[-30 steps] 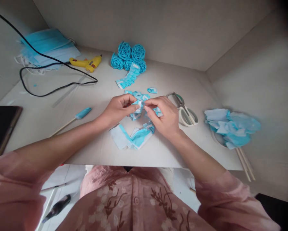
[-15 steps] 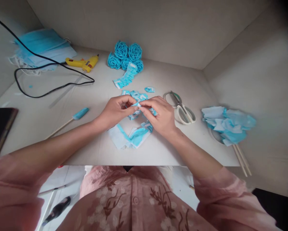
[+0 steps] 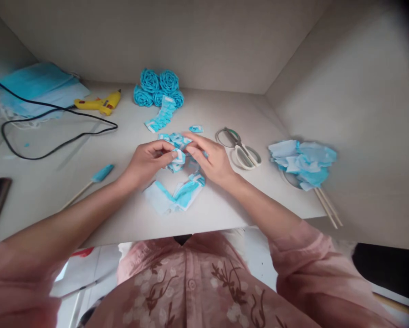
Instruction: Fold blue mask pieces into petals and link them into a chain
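Observation:
My left hand [image 3: 153,160] pinches a small folded piece of blue and white mask fabric [image 3: 180,156] between thumb and fingers. Close beside it, my right hand [image 3: 211,157] has its fingers stretched out and apart, with the fingertips near the folded piece. Under and behind the hands lies a heap of folded blue pieces [image 3: 172,138], partly hidden. Nearer me, flat cut pieces of mask fabric [image 3: 184,196] rest on the table. A single folded piece [image 3: 196,129] lies just beyond my right fingers.
Scissors [image 3: 240,149] lie right of my hands. A fabric pile [image 3: 303,159] sits in a bowl at the right, with sticks [image 3: 327,207] beside it. At the back are rolled blue roses [image 3: 160,86], a pleated strip [image 3: 161,114], a yellow glue gun [image 3: 100,104] and masks [image 3: 37,86]. A blue-tipped stick [image 3: 102,173] lies left.
The camera view has turned, so things appear further left. My right hand has come away from the folded piece and its fingers have opened; my left hand keeps the piece.

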`<act>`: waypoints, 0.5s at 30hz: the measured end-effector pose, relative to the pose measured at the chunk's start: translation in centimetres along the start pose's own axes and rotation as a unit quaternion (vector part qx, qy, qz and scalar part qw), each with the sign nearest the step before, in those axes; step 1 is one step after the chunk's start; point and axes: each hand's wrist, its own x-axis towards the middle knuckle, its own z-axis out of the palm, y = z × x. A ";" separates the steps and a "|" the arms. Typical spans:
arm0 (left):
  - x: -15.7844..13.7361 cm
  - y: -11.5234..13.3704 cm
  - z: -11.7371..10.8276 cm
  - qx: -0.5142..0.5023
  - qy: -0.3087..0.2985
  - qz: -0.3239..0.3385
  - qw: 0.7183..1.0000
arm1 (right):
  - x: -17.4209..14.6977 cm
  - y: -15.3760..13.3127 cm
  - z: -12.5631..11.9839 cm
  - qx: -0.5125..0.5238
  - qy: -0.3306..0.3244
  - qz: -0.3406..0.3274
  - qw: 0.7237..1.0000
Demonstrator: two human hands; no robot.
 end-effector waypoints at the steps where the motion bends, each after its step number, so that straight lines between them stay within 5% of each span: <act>1: 0.1 -0.1 -0.1 -0.017 0.005 -0.010 1.000 | 0.0 0.1 0.0 0.027 -0.006 0.024 0.999; 6: 0.3 -0.6 -0.4 -0.065 0.014 -0.027 0.997 | 0.0 0.2 0.4 0.114 -0.045 0.069 0.990; 15: 0.4 -0.2 -0.4 -0.076 0.005 -0.026 0.997 | 0.1 0.1 0.6 0.106 -0.033 0.088 0.990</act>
